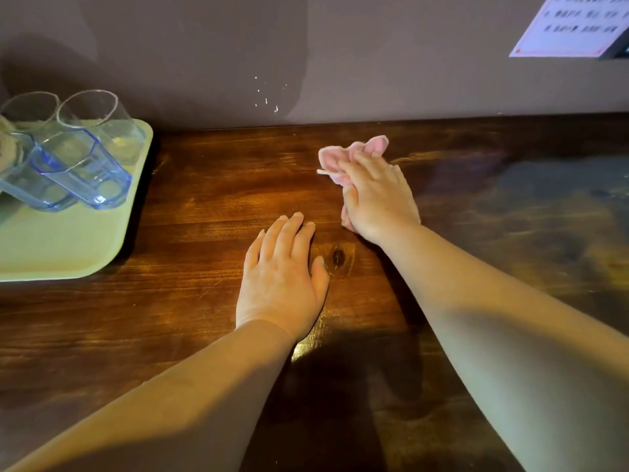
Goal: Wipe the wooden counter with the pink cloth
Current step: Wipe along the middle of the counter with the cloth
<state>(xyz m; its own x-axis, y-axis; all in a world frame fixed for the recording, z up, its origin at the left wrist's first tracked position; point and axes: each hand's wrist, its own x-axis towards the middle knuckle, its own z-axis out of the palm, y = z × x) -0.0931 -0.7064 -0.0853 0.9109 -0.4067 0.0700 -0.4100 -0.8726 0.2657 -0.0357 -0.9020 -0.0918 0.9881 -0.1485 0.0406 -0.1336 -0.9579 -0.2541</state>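
Pink cloth [343, 158] down on the wooden counter [211, 199], mid-wipe, near the back wall [204, 56].

R hand [377, 195] pressing flat on it, grip spread over the cloth w/ fingers together for broad contact; L hand [280, 274] open, palm down, prob. bracing. Tray [68, 247] w/ glasses [81, 165] well apart at left.
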